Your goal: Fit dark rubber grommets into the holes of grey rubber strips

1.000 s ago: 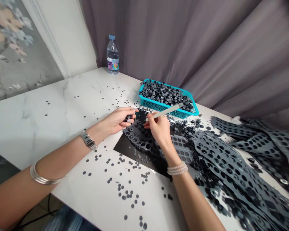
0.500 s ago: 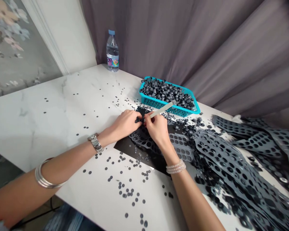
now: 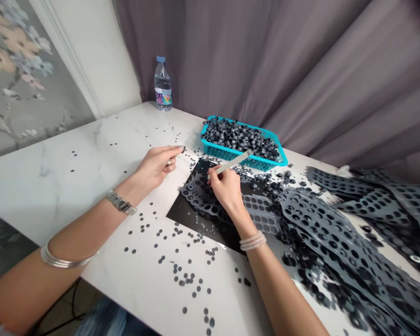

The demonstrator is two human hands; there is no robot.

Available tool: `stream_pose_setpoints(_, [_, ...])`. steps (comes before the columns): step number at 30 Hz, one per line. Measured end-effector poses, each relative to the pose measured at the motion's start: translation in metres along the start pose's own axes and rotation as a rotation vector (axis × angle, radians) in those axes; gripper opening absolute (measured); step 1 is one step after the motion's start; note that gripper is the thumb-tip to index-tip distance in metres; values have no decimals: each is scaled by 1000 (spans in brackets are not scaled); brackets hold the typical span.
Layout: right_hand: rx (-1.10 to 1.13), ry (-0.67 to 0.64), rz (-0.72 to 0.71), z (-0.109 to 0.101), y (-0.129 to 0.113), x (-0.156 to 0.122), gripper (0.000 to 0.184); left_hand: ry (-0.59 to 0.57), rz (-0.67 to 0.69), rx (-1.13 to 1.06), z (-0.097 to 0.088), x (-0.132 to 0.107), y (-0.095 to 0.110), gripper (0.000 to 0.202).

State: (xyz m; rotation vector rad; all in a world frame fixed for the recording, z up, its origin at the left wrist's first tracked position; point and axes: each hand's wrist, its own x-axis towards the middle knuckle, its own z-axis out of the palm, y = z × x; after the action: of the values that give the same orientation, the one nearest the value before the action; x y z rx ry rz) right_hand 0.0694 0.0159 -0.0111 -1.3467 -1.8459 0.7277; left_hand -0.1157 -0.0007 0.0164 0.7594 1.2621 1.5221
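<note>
My left hand (image 3: 157, 164) hovers over the white marble table (image 3: 73, 172), left of the work, pinching a small dark ring (image 3: 184, 149) at its fingertips. My right hand (image 3: 226, 189) rests on a grey perforated rubber sheet (image 3: 203, 198) that lies on a black mat (image 3: 185, 215). It grips a pale flat stick (image 3: 235, 161) that points up and to the right towards a turquoise basket (image 3: 243, 161). The basket is heaped with dark rubber rings (image 3: 240, 135).
A long pile of punched grey rubber strips (image 3: 343, 233) covers the table's right side. Small dark discs (image 3: 185, 275) are scattered over the marble. A water bottle (image 3: 163, 85) stands at the back by a grey curtain (image 3: 283, 60). The table's front edge is near.
My left hand was beside the right on the sheet half a second ago; it has lifted away to the left with a small ring. The right hand holds its place.
</note>
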Motion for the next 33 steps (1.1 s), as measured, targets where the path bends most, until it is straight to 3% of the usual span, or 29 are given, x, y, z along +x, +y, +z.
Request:
stream_pose_setpoints(3, [133,57,20,-5,7,3,27,-169,-291,-197,-3,1,2,15])
stream_pose_setpoints(7, [208,90,45,-25,4,8,32,-283,-427,-322,1,-3,1,8])
stream_pose_setpoints(13, [-15,-63,-6,-55,-13,10,30,-314,-446,-386,6,-10,2,4])
stream_pose_setpoints(20, [-371,-142,10,-39,-12,-2,29,-293,-449,-394,8,-12,2,6])
stream_pose_setpoints(22, [-279,-189,-28,-32,-9,-1,28,-296,-449,-399,8,-12,1,7])
stream_pose_setpoints(28, [408,-235,-82,-20,1,6,25,-292,-461,-474,6,-9,5,6])
stream_pose_setpoints(30, [384,-194,-88,-18,4,7,22,-258,-464,-512,7,-9,8,9])
stream_pose_setpoints(33, [172,-87,-87,-20,7,9,12,-208,-453,-570,8,-10,11,14])
